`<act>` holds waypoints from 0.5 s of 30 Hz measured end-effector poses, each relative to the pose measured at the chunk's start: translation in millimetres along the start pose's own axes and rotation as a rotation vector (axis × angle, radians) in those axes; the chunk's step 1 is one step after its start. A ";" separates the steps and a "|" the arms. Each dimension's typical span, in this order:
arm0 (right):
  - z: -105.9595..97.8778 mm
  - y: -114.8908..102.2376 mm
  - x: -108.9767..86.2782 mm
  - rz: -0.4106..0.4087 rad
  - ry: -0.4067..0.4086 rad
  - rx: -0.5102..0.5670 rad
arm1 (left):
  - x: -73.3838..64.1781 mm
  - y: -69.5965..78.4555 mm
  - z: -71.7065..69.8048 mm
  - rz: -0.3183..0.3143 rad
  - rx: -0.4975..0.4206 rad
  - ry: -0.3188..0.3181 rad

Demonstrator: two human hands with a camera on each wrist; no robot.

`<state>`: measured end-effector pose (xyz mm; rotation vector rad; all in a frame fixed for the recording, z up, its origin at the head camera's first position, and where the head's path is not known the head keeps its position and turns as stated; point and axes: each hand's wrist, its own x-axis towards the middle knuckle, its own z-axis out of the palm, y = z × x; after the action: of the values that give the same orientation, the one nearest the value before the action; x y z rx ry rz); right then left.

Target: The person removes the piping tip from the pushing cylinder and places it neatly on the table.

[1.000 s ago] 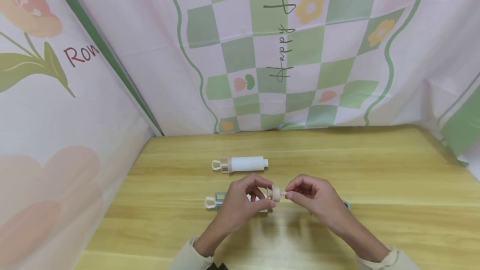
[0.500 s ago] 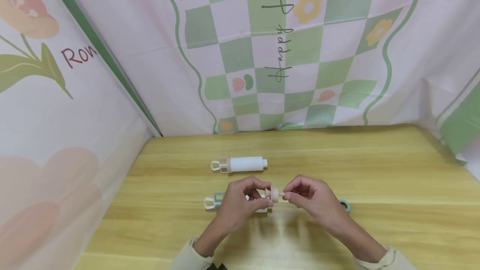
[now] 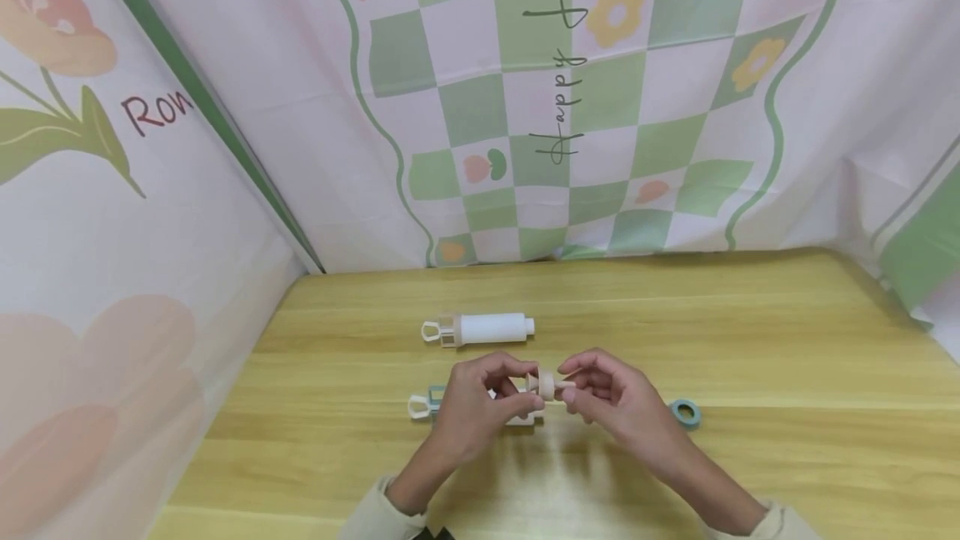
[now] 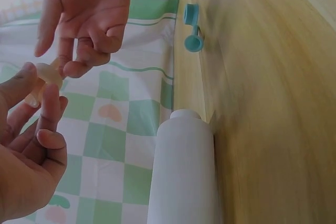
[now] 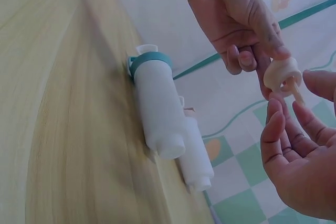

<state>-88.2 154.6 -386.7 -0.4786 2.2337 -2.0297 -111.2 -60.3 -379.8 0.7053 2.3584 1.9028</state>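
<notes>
A small beige cap (image 3: 547, 386) with a thin stem is raised over the table, between both hands. My left hand (image 3: 476, 411) pinches it between thumb and fingertips. The right hand (image 3: 622, 402) is around the stem side, with its fingers apart and bent loosely; in the right wrist view the stem (image 5: 296, 93) sticks out of the hollow cap between thumb and fingers. Whether a fingertip touches the cap is hard to tell. Behind and below my left hand lies a white cylinder with a teal collar (image 5: 157, 93), partly covered in the head view.
Farther back lies a similar white cylinder (image 3: 492, 328) with a beige collar and looped end. To the right, a teal ring piece (image 3: 686, 414) rests on the wooden table (image 3: 810, 340); the left wrist view shows a second cup-like part joined to it. Patterned cloth (image 3: 517, 107) hangs behind.
The right fingers have loosened from their pinch on the stem and spread apart. The left hand still pinches the cap, which has tilted slightly. More of the teal ring shows.
</notes>
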 end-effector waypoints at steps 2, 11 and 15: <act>1.2 -0.8 0.2 0.005 -0.004 -0.003 | -0.2 -0.1 -0.1 -0.002 0.003 0.002; 5.9 -3.0 1.5 0.024 0.004 -0.014 | -1.0 1.6 0.1 -0.017 0.016 0.007; 7.8 -2.9 2.0 0.044 0.002 -0.027 | -1.1 0.3 0.9 -0.018 0.010 0.004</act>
<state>-87.5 146.3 -384.5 -0.4262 2.2545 -1.9821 -109.8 -59.8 -380.0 0.6789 2.3696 1.8884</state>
